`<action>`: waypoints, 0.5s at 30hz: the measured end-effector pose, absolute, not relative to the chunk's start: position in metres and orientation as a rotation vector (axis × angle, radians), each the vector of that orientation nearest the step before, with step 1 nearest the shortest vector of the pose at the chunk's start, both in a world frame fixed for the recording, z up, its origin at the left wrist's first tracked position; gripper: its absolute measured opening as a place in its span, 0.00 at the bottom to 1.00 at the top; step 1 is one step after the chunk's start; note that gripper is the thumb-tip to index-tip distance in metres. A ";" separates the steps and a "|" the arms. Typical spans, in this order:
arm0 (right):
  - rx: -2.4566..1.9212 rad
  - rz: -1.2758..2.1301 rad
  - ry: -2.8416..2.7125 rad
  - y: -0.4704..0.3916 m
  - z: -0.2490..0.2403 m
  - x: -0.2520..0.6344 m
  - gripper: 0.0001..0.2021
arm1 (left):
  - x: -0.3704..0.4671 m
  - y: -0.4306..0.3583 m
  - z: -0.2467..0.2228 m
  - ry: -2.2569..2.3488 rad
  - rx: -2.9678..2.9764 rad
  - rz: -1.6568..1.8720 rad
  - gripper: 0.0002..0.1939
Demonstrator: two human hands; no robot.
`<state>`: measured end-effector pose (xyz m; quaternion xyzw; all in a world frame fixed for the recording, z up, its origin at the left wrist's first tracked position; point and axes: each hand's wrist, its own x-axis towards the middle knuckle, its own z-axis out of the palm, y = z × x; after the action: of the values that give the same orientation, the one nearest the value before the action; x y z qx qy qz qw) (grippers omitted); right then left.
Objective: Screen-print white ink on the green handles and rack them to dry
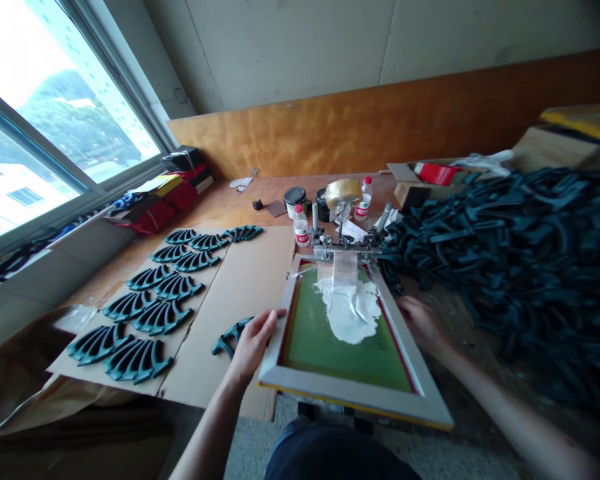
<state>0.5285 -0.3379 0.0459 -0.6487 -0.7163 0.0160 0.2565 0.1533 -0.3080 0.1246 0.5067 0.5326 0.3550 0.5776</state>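
Observation:
A screen printing frame (433,400) lies in front of me, its green mesh (325,363) bearing a patch of white ink (350,320). A squeegee-like clear block (345,270) stands in the ink below the metal clamp (347,250). My left hand (253,343) is closed at the frame's left edge, thumb side against it; its other fingers are partly hidden. Just behind that hand, a dark ribbed plastic part (227,339) rests on cardboard. My right hand (423,323) is at the frame's right edge, close to dark parts; its fingers are blurred and partly hidden.
Rows of dark fan-shaped parts (163,313) cover the cardboard sheet (215,300) at left. A large heap of dark parts (505,260) fills the right. Red-capped bottles (301,227), an ink tub (295,199) and a tape roll (343,192) stand behind the clamp.

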 end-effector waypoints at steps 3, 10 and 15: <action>-1.677 0.006 -1.899 -0.302 0.075 0.521 0.19 | 0.149 -0.321 0.066 1.312 1.197 0.715 0.41; -1.663 0.133 -2.370 -0.286 0.094 0.442 0.04 | 0.154 -0.315 0.023 1.411 1.305 0.639 0.35; -1.217 0.121 -2.626 -0.336 0.086 0.454 0.10 | 0.154 -0.316 0.025 1.426 1.231 0.654 0.36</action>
<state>0.4544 -0.3363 0.0858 -0.4169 -0.8998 0.0415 0.1219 0.1540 -0.3161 0.0254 0.5185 0.6005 0.2753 0.5430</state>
